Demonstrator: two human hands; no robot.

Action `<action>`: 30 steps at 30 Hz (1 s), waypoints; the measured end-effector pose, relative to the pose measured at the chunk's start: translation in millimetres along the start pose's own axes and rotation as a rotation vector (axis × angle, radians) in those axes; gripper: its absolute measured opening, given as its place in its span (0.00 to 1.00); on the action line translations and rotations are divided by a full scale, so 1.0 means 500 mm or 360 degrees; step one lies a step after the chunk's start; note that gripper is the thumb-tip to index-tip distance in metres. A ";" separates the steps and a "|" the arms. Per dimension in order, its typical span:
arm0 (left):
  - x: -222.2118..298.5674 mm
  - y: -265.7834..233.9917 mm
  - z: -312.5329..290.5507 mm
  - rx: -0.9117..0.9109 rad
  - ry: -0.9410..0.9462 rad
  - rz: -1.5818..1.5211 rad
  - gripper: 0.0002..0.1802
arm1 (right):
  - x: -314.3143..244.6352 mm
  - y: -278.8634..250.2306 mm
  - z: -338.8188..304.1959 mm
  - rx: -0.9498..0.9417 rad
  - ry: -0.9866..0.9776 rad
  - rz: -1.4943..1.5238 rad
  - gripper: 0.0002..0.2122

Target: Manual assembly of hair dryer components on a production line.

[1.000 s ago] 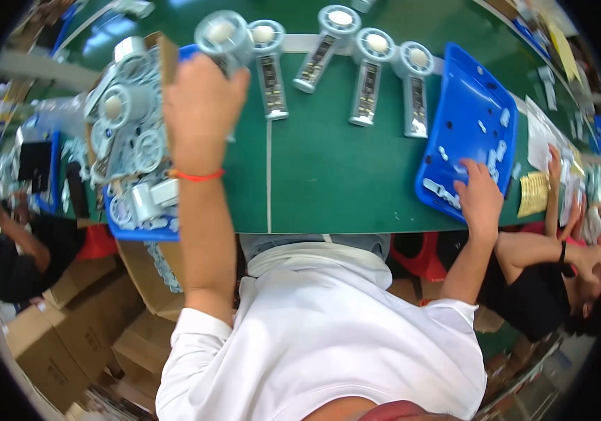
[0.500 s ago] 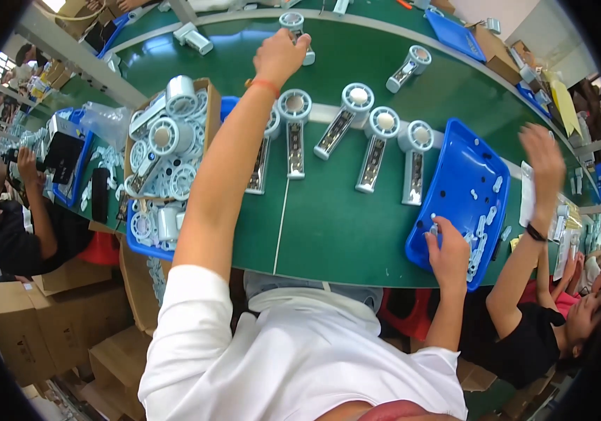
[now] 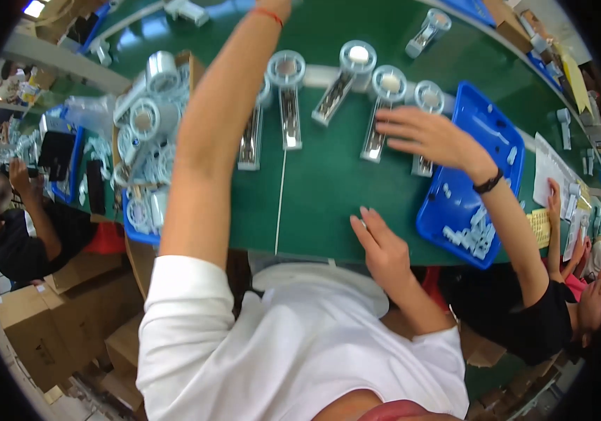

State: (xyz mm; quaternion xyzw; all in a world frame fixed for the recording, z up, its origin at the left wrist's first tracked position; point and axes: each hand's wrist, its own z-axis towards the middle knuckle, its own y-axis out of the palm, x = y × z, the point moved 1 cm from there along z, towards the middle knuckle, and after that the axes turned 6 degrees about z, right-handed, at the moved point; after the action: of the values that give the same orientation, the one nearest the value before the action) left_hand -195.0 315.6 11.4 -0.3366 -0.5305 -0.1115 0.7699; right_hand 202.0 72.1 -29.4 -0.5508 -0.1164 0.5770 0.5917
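My left arm stretches to the far side of the table; only the edge of my left hand [image 3: 277, 5] shows at the top, its fingers out of the picture. Close to me over the green table, my right hand [image 3: 387, 254] has thumb and forefinger near together. Whatever they pinch is too small to make out. Pale-blue handheld fan [image 3: 290, 105] bodies with round heads and uncovered handles lie beyond, including one tilted fan [image 3: 342, 84]. A co-worker's spread hand [image 3: 430, 137] reaches from the right over another fan [image 3: 376, 130].
On the right a blue tray [image 3: 430, 221] holds small pale parts. At left, a cardboard box [image 3: 195, 70] full of fan housings and rings stands by a blue bin [image 3: 147, 237]. A single fan [image 3: 428, 34] lies far right.
My right hand has moved left, away from the blue tray. My left hand has gone out past the top edge. The co-worker's hand has swung in over the fans.
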 end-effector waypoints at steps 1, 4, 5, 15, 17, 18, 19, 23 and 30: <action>0.056 -0.017 -0.053 0.0115 0.0028 -0.0336 0.14 | 0.006 0.006 -0.014 -0.0119 -0.0061 -0.0082 0.19; 0.137 -0.205 -0.160 0.0250 0.0586 -0.1048 0.15 | 0.006 -0.013 -0.005 -0.0347 -0.0303 -0.0162 0.16; 0.184 -0.246 -0.278 -0.0299 -0.0093 -0.1977 0.15 | 0.006 -0.015 -0.003 -0.0401 -0.0318 -0.0245 0.14; -0.031 -0.282 -0.786 -0.0811 -0.0629 -0.1076 0.23 | 0.017 -0.007 0.031 -0.0184 0.0847 0.1033 0.14; -0.039 -0.268 -0.788 -0.0901 -0.0694 -0.0977 0.20 | 0.026 -0.003 0.027 -0.0072 0.0772 0.1085 0.13; -0.039 -0.262 -0.786 -0.0895 -0.0693 -0.0978 0.20 | 0.031 -0.006 0.030 -0.0179 0.0179 0.0606 0.12; -0.039 -0.256 -0.784 -0.0909 -0.0656 -0.0977 0.20 | 0.032 -0.007 0.027 -0.0276 -0.0408 0.0117 0.10; -0.055 -0.245 -0.762 -0.0982 -0.0591 -0.0973 0.23 | 0.024 -0.003 0.006 -0.0343 -0.0508 -0.0041 0.09; -0.065 -0.239 -0.772 -0.0959 -0.0659 -0.1254 0.27 | -0.040 0.026 0.040 -0.0214 0.0694 -0.0205 0.12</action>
State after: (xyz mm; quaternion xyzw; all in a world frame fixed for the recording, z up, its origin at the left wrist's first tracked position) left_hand 14.7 -25.7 -51.1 -0.3329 -0.7019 -0.4707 0.4183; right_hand 173.4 62.6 -22.3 -0.6920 -0.0589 0.3963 0.6005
